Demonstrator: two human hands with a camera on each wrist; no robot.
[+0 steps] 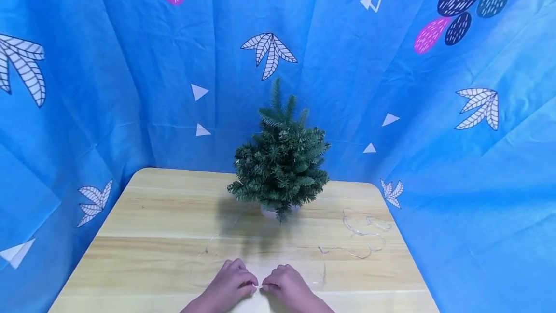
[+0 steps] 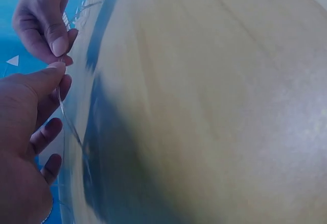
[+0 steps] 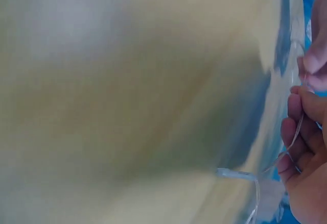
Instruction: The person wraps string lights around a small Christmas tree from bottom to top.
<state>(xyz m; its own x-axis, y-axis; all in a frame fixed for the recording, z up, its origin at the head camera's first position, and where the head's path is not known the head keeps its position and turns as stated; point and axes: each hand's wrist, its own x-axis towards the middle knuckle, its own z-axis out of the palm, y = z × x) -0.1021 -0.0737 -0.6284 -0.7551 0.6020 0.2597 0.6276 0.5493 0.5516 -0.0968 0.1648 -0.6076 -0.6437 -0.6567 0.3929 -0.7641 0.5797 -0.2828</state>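
Close together at the table's near edge, both hands pinch a thin, clear wire that looks like a fairy-light string [image 1: 362, 257]. Thumb and fingertip of my left hand [image 1: 230, 286] grip one part of it. Right beside, the right hand [image 1: 288, 286] pinches the wire with thumb and forefinger, fingertips almost meeting the left's. From the left fingers the wire [image 2: 71, 124] hangs down; another stretch [image 3: 298, 134] crosses the right palm. A small clear tube-like piece [image 3: 235, 174] sits on the wire below the right hand. What exactly lies between the fingertips is too small to tell.
A small artificial Christmas tree [image 1: 282, 163] stands in a pale pot [image 1: 268, 213] at the back middle of the wooden table [image 1: 152, 235]. Wire lies loosely on both sides of the table, looped at the right. A blue patterned cloth [image 1: 173, 62] hangs around the table.
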